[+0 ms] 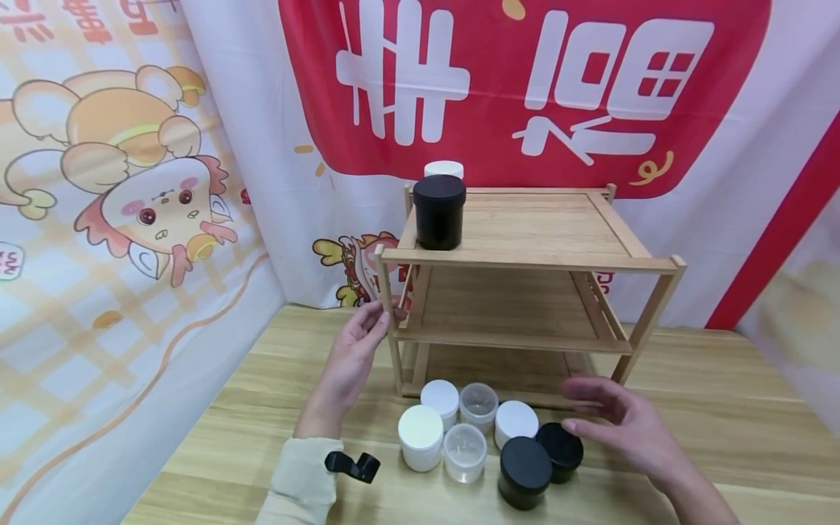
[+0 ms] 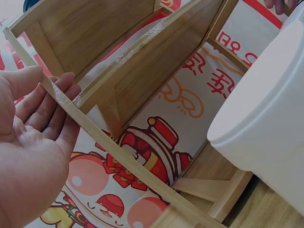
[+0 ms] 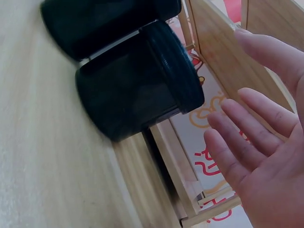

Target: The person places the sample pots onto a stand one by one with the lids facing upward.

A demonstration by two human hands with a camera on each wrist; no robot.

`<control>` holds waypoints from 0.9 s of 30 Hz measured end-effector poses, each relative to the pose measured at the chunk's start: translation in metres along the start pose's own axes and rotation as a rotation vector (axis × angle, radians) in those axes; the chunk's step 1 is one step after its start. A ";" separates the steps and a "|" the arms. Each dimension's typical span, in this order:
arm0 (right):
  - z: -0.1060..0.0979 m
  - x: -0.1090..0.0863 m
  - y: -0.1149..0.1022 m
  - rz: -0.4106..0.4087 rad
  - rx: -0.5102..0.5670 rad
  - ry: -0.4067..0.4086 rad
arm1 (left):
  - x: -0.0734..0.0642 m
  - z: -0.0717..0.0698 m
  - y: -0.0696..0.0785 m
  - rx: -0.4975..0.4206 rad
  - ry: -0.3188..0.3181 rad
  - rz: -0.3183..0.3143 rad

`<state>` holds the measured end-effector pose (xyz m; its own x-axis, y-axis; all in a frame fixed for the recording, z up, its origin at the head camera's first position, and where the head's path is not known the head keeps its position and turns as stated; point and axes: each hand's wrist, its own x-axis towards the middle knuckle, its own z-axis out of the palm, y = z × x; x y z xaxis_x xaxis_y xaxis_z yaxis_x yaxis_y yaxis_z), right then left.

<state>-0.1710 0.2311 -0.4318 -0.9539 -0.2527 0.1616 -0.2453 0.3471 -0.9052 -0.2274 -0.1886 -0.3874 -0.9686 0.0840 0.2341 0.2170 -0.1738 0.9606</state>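
A three-tier wooden shelf (image 1: 525, 257) stands on the table. My left hand (image 1: 351, 354) holds its front left post (image 2: 102, 130), with the thumb on one side and the fingers behind. Over the table, my right hand (image 1: 626, 426) is spread beside a black lidded jar (image 1: 560, 450), fingers pointing toward the shelf; the right wrist view shows an empty palm (image 3: 270, 180). A second black jar (image 1: 525, 472) stands against that one. On the top tier sit a black jar (image 1: 440, 215) and, behind it, a white jar (image 1: 444, 168).
In front of the shelf are white jars (image 1: 420, 437) and two clear plastic jars (image 1: 465, 453), grouped left of the black ones. Patterned cloth (image 1: 243, 109) hangs behind and along the left side. A black strap mount (image 1: 353, 465) is on my left sleeve.
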 end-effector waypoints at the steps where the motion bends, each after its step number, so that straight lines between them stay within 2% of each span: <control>1: 0.000 0.000 0.001 0.008 -0.001 -0.010 | 0.000 0.000 0.000 0.000 -0.002 0.000; 9: 0.002 0.000 0.012 0.054 -0.019 -0.059 | -0.001 0.000 0.000 0.005 -0.010 0.003; 16: 0.004 0.001 0.019 0.095 0.018 -0.103 | 0.000 0.000 -0.001 0.004 -0.013 0.004; 27: 0.008 0.004 0.027 0.069 0.013 -0.133 | -0.001 0.000 0.001 0.004 -0.018 0.012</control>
<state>-0.1795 0.2318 -0.4586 -0.9370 -0.3464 0.0463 -0.1770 0.3562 -0.9175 -0.2265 -0.1885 -0.3869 -0.9636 0.0992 0.2482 0.2293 -0.1705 0.9583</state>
